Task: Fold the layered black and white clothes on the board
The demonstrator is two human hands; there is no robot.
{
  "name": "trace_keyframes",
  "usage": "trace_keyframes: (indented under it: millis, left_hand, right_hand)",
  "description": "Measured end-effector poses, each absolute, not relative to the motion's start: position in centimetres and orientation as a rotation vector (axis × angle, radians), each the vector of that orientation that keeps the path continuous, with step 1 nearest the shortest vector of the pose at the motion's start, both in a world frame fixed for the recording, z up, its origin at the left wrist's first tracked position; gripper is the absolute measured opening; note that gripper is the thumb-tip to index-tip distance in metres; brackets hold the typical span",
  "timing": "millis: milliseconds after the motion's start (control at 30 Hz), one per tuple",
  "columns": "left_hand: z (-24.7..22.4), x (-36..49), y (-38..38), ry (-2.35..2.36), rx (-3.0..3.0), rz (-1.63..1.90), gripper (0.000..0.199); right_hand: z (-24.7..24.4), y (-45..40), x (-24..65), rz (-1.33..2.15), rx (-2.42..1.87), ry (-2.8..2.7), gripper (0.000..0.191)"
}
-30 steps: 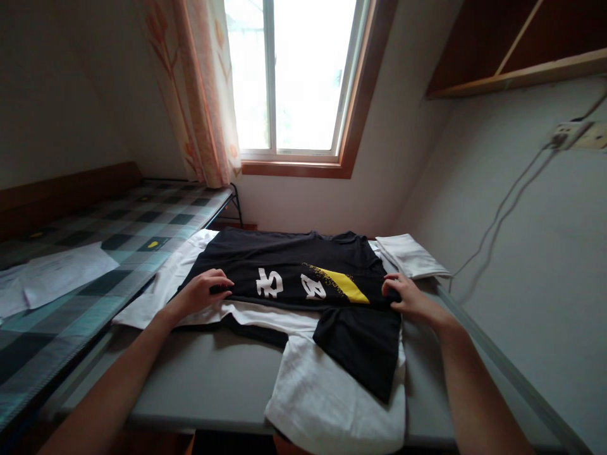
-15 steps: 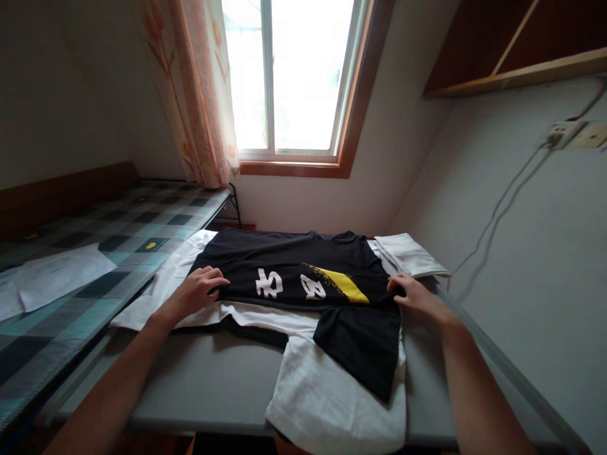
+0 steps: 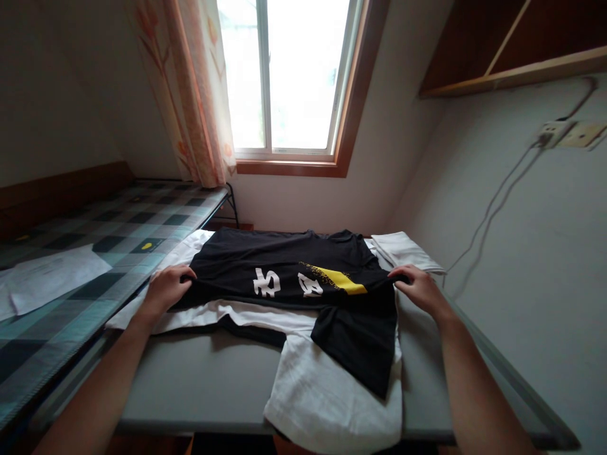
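Note:
A black T-shirt [image 3: 284, 253] with white lettering and a yellow stripe lies spread sideways across the grey table [image 3: 203, 379]. Its left edge is pinched in my left hand [image 3: 168, 287], fingers closed. On the opposite side my right hand [image 3: 417, 287] grips the shirt's edge, lifting it slightly so the cloth pulls taut between both hands. Beneath it lies a white T-shirt [image 3: 336, 385], whose sleeve spreads toward the table's front edge. One black sleeve [image 3: 360, 344] rests over that white sleeve. More black cloth shows under the white shirt's near edge.
A folded white cloth [image 3: 405, 249] sits at the table's back right, near the wall. To the left stands a bed with a checkered mattress [image 3: 156, 215] and some papers [image 3: 57, 278] on it. A power cord [image 3: 493, 205] hangs from the right wall's socket [image 3: 554, 134].
My left hand has shifted left to the black T-shirt's edge and closed on it. The right hand now raises its edge a little, and the cloth between is tighter.

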State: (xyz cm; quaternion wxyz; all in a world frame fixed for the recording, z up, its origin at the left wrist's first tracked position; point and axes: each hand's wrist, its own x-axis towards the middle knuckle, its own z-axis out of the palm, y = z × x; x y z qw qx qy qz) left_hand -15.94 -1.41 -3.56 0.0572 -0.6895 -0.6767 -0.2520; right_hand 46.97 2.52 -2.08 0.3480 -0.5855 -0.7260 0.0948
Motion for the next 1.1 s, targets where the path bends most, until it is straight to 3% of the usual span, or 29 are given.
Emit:
trace_keyframes:
  millis: [167,333,433,667,900,1100]
  left_hand:
    - [-4.0,-16.4,-0.8,-2.077,-2.042,-1.046,0.022]
    - [-4.5,-17.0,-0.7,-2.104,-2.107,-0.916,0.034]
    - [-4.3,-16.8,-1.1,-2.111,-1.963,-0.879,0.027]
    - [-2.2,-15.0,-2.1,-1.878,-1.714,-1.409,0.02]
    - [-2.8,-15.5,-1.3,-2.352,-1.803,-1.722,0.025]
    - [-2.6,-15.7,-1.5,-2.479,-1.779,-2.154,0.016]
  right_hand:
    - [-2.2,2.6,46.8,0.428,-1.378,-1.665,0.016]
    - [-2.5,2.8,47.1,0.466,-1.359,-1.543,0.017]
    - [-2.5,2.8,47.0,0.452,-1.372,-1.549,0.018]
    - [-2.2,2.5,47.0,0.406,-1.319,-1.475,0.012]
    - [-2.8,2.8,47.8,0.397,-1.582,-1.739,0.018]
    - [-2.8,2.8,47.8,0.474,-1.63,-1.825,0.019]
